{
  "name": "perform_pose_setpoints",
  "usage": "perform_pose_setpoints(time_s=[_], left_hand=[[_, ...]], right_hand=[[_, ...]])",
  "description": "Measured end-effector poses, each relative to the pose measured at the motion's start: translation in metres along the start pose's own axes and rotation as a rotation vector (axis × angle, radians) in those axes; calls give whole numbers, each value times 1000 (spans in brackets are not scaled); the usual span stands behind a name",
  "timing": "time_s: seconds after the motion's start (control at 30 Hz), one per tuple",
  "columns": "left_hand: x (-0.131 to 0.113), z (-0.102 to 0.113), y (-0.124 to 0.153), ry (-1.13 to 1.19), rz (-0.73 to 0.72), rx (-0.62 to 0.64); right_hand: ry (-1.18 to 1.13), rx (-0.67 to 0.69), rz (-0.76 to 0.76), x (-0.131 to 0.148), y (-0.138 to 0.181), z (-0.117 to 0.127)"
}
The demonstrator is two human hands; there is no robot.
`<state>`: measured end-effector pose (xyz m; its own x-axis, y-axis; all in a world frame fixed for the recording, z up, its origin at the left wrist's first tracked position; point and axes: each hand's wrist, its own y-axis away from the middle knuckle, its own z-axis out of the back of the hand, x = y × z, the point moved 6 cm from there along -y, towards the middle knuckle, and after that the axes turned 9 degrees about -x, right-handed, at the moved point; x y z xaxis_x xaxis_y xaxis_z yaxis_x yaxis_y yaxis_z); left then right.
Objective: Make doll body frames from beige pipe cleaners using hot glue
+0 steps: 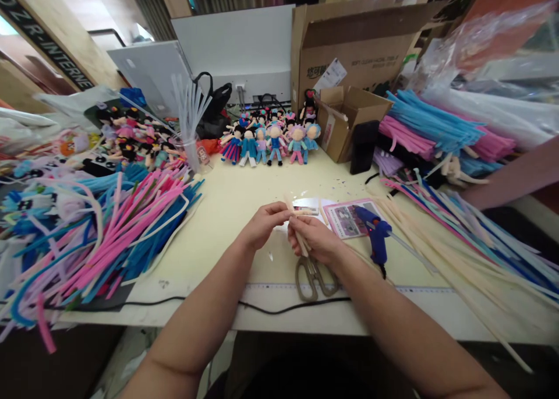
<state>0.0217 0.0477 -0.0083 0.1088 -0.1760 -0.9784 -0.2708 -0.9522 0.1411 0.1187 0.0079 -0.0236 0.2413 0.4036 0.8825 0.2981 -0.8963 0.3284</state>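
Note:
My left hand is closed, its thumb and fingertips pinching one end of some cream pipe cleaners. Beside it, my right hand wraps its fingers around the same cream stems, and a short end sticks up between the two hands. Scissors with greenish-grey handles lie on the table just under my right hand, their blades hidden by it. To the right rests a blue glue gun with a glue stick in it, near a pink-edged card. White paper lies behind my fingers.
Pink and blue pipe cleaners are heaped at left, and cream ones spread at right. Several small dolls stand at the back beside a cardboard box and a black phone. A black cable crosses the front edge.

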Motion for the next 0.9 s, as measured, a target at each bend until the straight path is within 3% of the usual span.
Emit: perform_pose_setpoints(time_s=[0.17,0.3,0.37,0.47,0.57,0.67,0.73,0.8,0.9], left_hand=[[-1,5,-2,106,5,-75],[4,-12,5,153,129,136],[7,-16,6,130,165,167],[4,-8,1,144,105,55],[4,3,-5,219,97,-56],[6,13,-10,286,132,-154],[6,18,-11,308,133,-192],[5,20,-12,326,125,-190],[3,19,-12,365,131,-174]], right_hand=[[78,75,20,-1,4,-9],[21,74,104,6,4,-10],[104,70,102,6,4,-6],[341,44,145,7,3,3],[558,-116,289,24,6,18],[715,-350,485,56,27,25],[820,-419,606,75,51,22],[880,-405,624,82,77,22],[909,-271,447,63,113,38]])
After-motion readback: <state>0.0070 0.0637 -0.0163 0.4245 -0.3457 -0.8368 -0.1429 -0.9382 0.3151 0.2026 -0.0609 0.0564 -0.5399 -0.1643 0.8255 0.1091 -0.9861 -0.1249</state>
